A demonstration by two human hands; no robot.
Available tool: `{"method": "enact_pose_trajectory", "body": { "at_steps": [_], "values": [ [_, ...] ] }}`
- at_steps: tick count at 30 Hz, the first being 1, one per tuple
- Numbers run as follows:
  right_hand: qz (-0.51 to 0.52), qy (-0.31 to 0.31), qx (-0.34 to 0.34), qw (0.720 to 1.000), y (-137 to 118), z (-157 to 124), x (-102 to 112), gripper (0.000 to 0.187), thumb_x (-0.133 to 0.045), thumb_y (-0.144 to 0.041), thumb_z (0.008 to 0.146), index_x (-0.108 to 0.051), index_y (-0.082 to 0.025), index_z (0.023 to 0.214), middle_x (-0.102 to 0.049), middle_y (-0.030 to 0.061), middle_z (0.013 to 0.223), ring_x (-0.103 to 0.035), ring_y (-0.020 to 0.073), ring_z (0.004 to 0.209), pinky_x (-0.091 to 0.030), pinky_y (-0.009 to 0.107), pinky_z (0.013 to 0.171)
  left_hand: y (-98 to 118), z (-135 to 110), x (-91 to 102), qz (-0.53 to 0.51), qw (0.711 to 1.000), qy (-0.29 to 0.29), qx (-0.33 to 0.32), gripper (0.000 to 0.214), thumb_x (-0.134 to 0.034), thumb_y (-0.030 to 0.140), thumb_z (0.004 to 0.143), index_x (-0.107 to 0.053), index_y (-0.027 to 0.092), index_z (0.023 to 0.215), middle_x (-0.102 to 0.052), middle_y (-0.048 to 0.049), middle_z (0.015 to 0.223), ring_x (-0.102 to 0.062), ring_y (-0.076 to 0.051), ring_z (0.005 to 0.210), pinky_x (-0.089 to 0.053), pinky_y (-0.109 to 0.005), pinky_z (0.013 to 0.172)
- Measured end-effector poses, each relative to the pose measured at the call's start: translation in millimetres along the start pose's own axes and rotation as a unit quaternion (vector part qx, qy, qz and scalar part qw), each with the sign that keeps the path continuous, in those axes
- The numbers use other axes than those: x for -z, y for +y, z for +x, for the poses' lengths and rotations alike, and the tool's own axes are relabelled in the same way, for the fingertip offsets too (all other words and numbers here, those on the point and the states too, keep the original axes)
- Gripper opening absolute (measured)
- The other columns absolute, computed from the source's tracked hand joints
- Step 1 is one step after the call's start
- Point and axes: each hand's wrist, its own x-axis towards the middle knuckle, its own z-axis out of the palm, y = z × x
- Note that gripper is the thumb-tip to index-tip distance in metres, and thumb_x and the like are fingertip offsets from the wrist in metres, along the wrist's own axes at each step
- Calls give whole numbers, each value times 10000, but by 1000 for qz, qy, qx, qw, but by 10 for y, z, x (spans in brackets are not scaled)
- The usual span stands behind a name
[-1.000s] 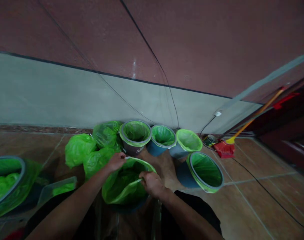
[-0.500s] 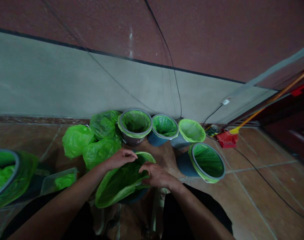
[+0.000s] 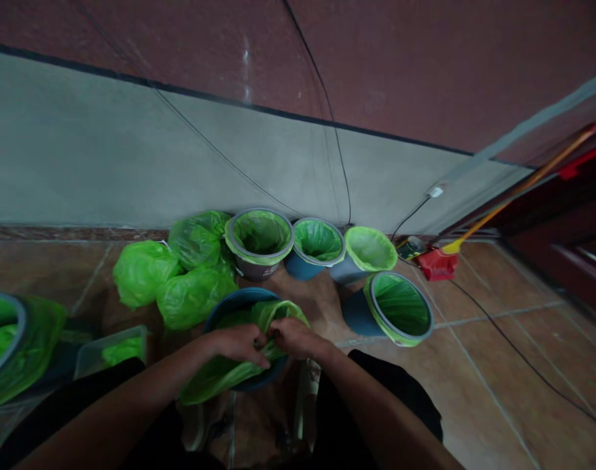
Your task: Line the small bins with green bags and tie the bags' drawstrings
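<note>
A blue trash bin (image 3: 236,297) stands on the floor between my legs, with a green garbage bag (image 3: 214,378) hanging over its front rim and partly down inside it. My left hand (image 3: 243,344) is over the bin opening, its fingers curled on the bag's plastic. Close beside it, my right hand (image 3: 292,337) pinches a gathered part of the same bag near the right rim. The far rim of the bin is bare. My hands hide part of the bag between them.
Lined bins stand along the wall: a brown bin (image 3: 261,264), a blue one (image 3: 305,266) and a grey one (image 3: 349,271). A tilted bin (image 3: 359,320) is at right. Full green bags (image 3: 145,271), a plastic tub (image 3: 89,359), another lined bin (image 3: 21,336) and a red dustpan (image 3: 437,264) are around.
My hands have drawn closer together and now grip the bag. The bag has come off the bin's far rim, which is now exposed. The view has shifted slightly.
</note>
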Motion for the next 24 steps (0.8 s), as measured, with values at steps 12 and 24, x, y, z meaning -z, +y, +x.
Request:
{"method": "enact_pose_trajectory", "body": {
  "at_steps": [12, 24],
  "values": [
    [-23, 26, -8, 999, 60, 8, -76, 364, -567, -92, 858, -770, -196, 1141, -790, 69, 1050, -715, 205, 985, -505, 259, 841, -134, 144, 4, -49, 996, -79, 9, 169, -681, 343, 618, -599, 204, 564, -460, 38, 553, -394, -134, 576, -284, -289, 561],
    [25, 198, 91, 976, -41, -3, -118, 241, -622, -122, 820, -711, -220, 1021, -685, 52, 1171, -627, 199, 1101, -488, 312, 1004, -115, 157, 128, -223, 974, -34, 22, 255, -725, 417, 668, -758, 168, 709, -561, 28, 609, -445, -137, 626, -340, -275, 631]
  ]
}}
